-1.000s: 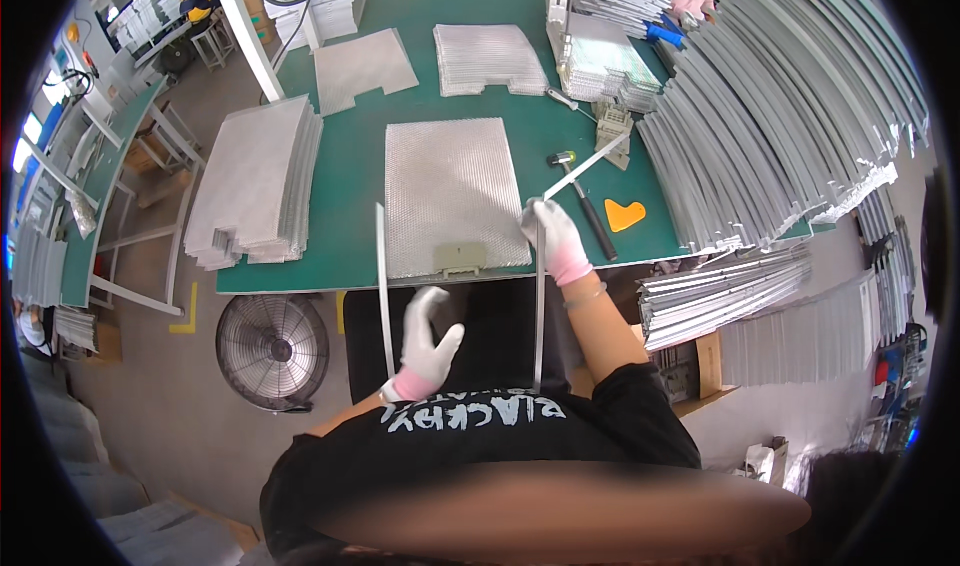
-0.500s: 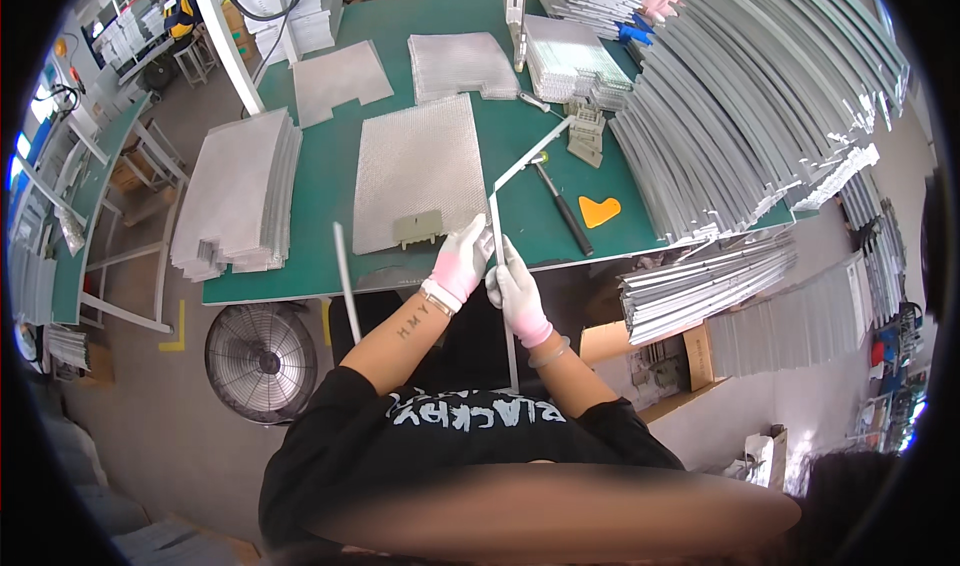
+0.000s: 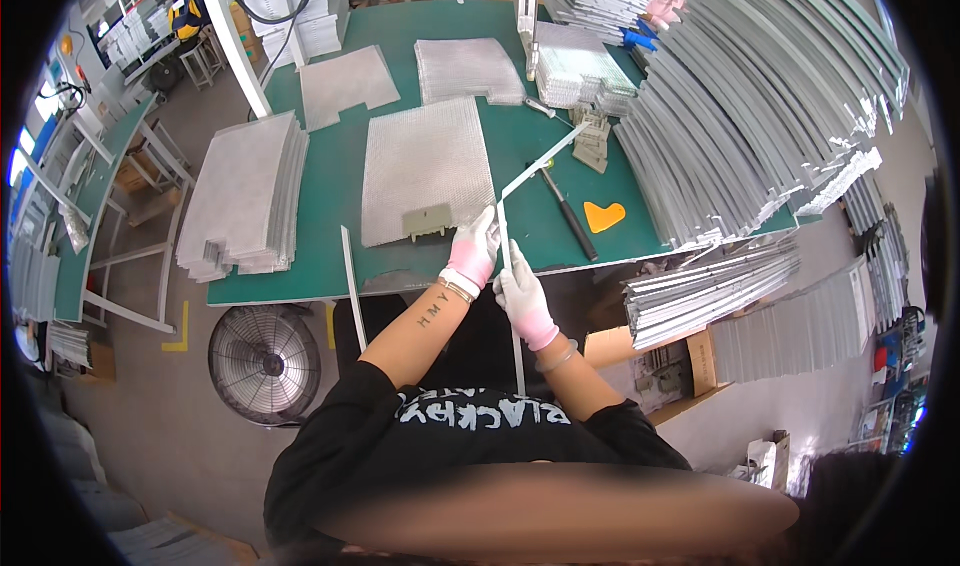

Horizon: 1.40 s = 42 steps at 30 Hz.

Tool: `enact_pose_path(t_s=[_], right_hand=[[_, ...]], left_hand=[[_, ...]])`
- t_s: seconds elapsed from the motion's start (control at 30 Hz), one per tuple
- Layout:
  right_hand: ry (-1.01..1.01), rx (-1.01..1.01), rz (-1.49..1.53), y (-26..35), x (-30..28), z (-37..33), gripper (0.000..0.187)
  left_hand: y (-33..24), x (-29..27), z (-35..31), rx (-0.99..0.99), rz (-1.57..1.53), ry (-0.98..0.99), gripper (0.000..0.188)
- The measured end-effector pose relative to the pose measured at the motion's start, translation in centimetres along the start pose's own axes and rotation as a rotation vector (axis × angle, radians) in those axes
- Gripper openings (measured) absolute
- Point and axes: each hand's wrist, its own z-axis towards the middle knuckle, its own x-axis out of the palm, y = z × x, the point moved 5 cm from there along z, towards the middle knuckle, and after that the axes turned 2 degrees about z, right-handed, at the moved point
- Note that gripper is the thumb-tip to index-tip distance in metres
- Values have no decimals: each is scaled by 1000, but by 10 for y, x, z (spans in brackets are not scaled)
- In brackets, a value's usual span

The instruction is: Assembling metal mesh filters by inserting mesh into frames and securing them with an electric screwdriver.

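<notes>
My left hand, in a white and pink glove, is closed around a thin pale metal strip just below its bend. My right hand, gloved alike, grips the same strip a little lower. From the bend, one leg slants away over the table to the far right; another runs down toward my body. A mesh panel lies flat beyond my left hand, and a beige pronged block rests on its near edge. Another thin strip stands out past the table's front edge, left of my left forearm; whether it joins the held one is hidden.
Right of the panel lie a hammer, an orange scraper and beige blocks. Mesh panels are stacked at left and farther back. Tall piles of metal frames line the right side. A floor fan stands at lower left.
The view has shifted slightly. My left hand has moved a little up the strip toward its bend. The strip at the left has shifted slightly. My right hand stays on the strip.
</notes>
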Motion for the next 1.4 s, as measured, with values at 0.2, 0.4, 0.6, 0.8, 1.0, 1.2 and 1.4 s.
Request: enact_pose_path(t_s=[0.2, 0.4, 0.6, 0.8, 1.0, 1.2, 1.4], right_hand=[[-2, 23, -8, 5, 3, 2, 57], [148, -18, -173, 23, -7, 61, 49], [157, 55, -387, 33, -4, 123, 26], [368, 169, 81, 25, 14, 123, 12], [279, 66, -225, 39, 18, 112, 14], [301, -54, -96, 74, 12, 82, 12], [319, -200, -90, 116, 25, 48, 14]], left_hand=[[-2, -4, 3, 55, 185, -14, 15], [0, -14, -10, -154, 186, 121, 24], [-41, -1, -98, -100, 305, 257, 38], [-237, -83, -95, 967, 1851, -429, 39], [-221, -52, -90, 151, 626, 251, 56], [-231, -54, -92, 277, 889, -26, 50], [-239, 14, -147, 743, 1166, -75, 57]])
